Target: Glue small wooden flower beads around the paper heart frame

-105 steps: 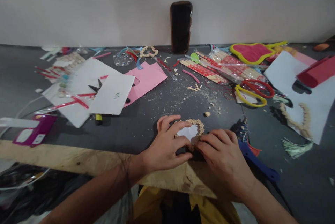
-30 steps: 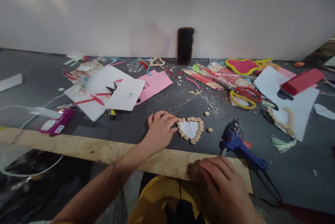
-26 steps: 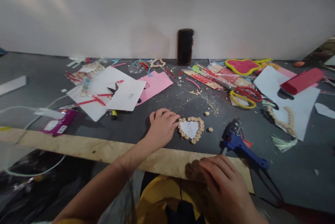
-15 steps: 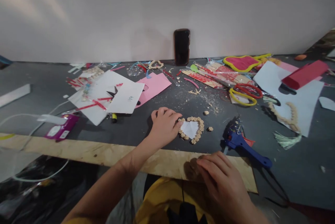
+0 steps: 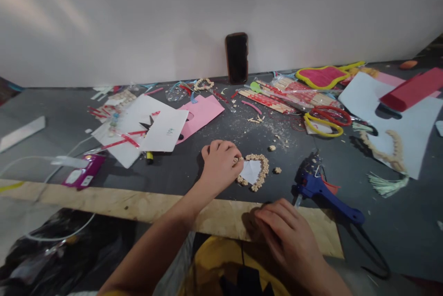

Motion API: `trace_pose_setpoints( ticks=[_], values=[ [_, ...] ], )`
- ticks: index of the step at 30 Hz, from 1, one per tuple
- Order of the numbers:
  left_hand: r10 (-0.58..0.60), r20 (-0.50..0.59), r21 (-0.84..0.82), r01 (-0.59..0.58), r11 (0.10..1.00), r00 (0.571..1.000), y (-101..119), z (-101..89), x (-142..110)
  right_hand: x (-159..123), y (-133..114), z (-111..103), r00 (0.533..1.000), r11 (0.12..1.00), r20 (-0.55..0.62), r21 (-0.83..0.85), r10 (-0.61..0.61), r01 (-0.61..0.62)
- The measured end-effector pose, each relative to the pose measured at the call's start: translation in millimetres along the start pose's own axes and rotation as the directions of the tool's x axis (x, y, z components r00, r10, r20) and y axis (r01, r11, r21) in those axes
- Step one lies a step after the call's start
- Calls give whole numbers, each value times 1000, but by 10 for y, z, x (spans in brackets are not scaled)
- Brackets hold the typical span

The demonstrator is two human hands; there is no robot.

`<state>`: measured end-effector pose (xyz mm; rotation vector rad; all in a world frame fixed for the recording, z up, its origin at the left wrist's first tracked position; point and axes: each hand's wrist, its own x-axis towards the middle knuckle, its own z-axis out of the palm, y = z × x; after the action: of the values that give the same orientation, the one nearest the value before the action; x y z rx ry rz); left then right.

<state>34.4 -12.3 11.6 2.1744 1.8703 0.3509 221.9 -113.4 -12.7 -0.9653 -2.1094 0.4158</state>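
On the dark table lies a small heart (image 5: 265, 167) with a white paper middle and a rim of tiny tan pieces clustered together. My left hand (image 5: 221, 164) is at its left side, fingers bent and closed on the left lobe of the rim, covering part of it. My right hand (image 5: 289, 229) rests at the wooden front edge of the table, its fingers pressed together. Whatever it may hold is hidden. Right of the heart are two loose tan clusters, one (image 5: 277, 170) close by. A blue hot glue gun (image 5: 320, 192) lies to the right of my hands.
Behind are a phone (image 5: 237, 58) leaning on the wall, chopsticks (image 5: 270, 97) in red-patterned wrap and red-yellow scissors (image 5: 323, 125). White papers (image 5: 166, 132), a pink sheet (image 5: 204, 114) and a purple power block (image 5: 84, 171) with cables lie left. Crumbs dot the middle.
The view has shifted slightly. My left hand stays at the heart's left lobe, its fingers a little more curled; my right hand has moved slightly left along the table edge.
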Motion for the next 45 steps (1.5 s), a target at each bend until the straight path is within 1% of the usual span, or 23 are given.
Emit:
trace_pose_setpoints(
  ticks=[5, 16, 22, 25, 33, 39, 45],
  values=[
    [21, -7, -24, -21, 1000, 1000, 22, -25, -13, -2, -4, -7, 999, 1000, 31, 0, 17, -17],
    [9, -13, -12, -9, 1000, 1000, 22, 25, 3, 11, -17, -7, 998, 999, 46, -4, 36, -35],
    [-5, 20, -22, 6, 1000, 1000, 13, 6, 15, 23, -25, -12, 998, 999, 56, -10, 40, -40],
    [-8, 34, -37, 9, 999, 999, 13, -5, 14, 35, -29, -21, 998, 999, 49, -15, 34, -33],
    [-16, 16, -34, 16, 999, 1000, 20, 23, 15, 24, -20, -26, 998, 1000, 59, -3, 31, -31],
    [-13, 7, -48, 14, 999, 1000, 10, 36, 36, 22, -23, -25, 999, 1000, 36, 4, 29, -29],
    [-18, 22, -54, 19, 998, 1000, 6, 32, 48, 27, -22, -25, 998, 999, 42, -14, 38, -38]
  ],
)
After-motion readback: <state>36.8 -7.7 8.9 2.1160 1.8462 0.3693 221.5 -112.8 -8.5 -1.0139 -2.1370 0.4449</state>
